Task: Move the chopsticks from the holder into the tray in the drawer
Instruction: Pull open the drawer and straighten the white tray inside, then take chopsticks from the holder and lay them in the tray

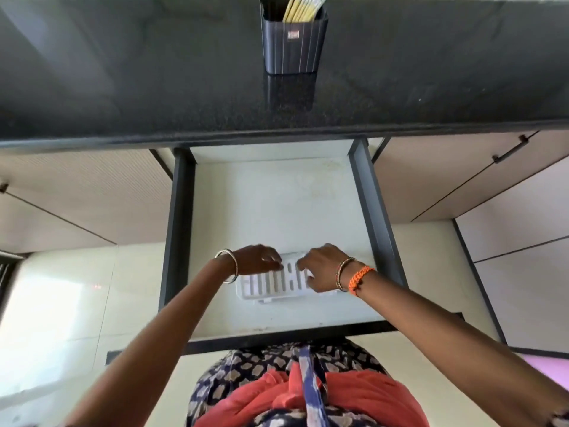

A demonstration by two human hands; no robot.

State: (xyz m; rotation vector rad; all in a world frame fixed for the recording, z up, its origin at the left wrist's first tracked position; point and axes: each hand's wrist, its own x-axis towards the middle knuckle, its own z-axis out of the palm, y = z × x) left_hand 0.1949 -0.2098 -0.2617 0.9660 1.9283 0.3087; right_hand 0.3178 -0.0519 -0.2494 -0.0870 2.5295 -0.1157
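Note:
Several yellow chopsticks (300, 7) stand in a dark striped holder (292, 41) at the back of the black countertop. Below, the drawer (277, 195) is pulled out. A white slotted tray (271, 285) lies on the drawer floor near its front. My left hand (258, 259) rests on the tray's left far edge, fingers curled over it. My right hand (323, 268) covers the tray's right end, fingers on the slots. No chopsticks show in the tray. The right part of the tray is hidden by my hand.
The black granite countertop (154, 72) overhangs the drawer's back. Dark drawer side rails (374, 211) flank the white floor. Closed cabinet fronts with a bar handle (509, 151) are to the right, and another cabinet front (77, 195) to the left.

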